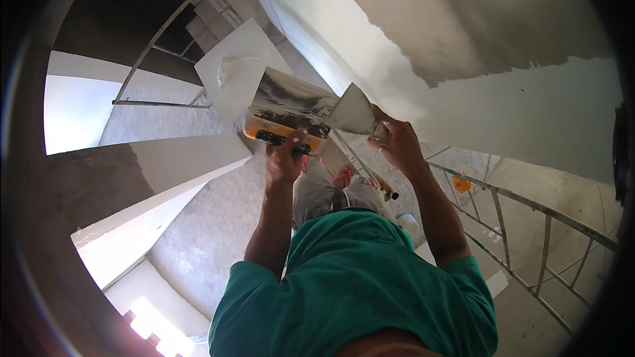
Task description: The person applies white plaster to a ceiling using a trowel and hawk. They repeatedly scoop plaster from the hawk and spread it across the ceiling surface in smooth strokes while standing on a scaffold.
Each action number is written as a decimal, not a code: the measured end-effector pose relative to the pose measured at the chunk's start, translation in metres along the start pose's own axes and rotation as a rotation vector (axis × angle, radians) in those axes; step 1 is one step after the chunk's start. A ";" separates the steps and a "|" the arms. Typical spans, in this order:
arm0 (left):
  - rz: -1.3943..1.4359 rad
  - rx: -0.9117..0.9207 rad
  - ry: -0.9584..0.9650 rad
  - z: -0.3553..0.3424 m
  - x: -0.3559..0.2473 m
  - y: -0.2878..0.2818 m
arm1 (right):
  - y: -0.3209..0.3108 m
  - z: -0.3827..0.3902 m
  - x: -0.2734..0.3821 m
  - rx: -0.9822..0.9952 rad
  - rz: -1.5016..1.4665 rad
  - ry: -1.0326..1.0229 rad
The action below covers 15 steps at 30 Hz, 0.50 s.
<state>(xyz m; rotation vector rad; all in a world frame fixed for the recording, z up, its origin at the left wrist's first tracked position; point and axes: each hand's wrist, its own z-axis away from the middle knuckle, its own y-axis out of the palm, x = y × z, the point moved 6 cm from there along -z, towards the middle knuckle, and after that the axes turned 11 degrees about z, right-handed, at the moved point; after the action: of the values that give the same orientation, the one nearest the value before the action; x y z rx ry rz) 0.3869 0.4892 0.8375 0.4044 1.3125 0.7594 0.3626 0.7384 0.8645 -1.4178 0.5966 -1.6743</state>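
My left hand (284,158) grips the black handle of a wide plastering trowel (289,111) with a yellow-orange back and a metal blade smeared with white putty. My right hand (395,142) holds a smaller putty knife (352,114) by its handle, and its triangular blade rests against the trowel's edge. Both hands are raised in front of a wall (503,92) whose lower band is coated smooth white while the upper part is bare grey render. My green shirt (357,284) fills the lower middle.
A metal scaffold frame (529,208) runs along the right below the wall. A white square board (238,69) with a dab of putty lies on another scaffold frame at upper left. Far below are a rough concrete floor (211,225), an orange tool (462,184) and a bright doorway.
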 end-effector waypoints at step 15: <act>-1.098 0.429 0.319 -0.206 -0.087 -0.060 | 0.013 -0.182 0.123 -0.179 -0.073 -0.188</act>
<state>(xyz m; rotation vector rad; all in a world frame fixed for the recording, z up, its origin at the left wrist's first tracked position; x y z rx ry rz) 0.1992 0.3566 0.8110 -0.1466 1.7236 -0.4035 0.1916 0.6002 0.8773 -1.7223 0.6057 -1.5523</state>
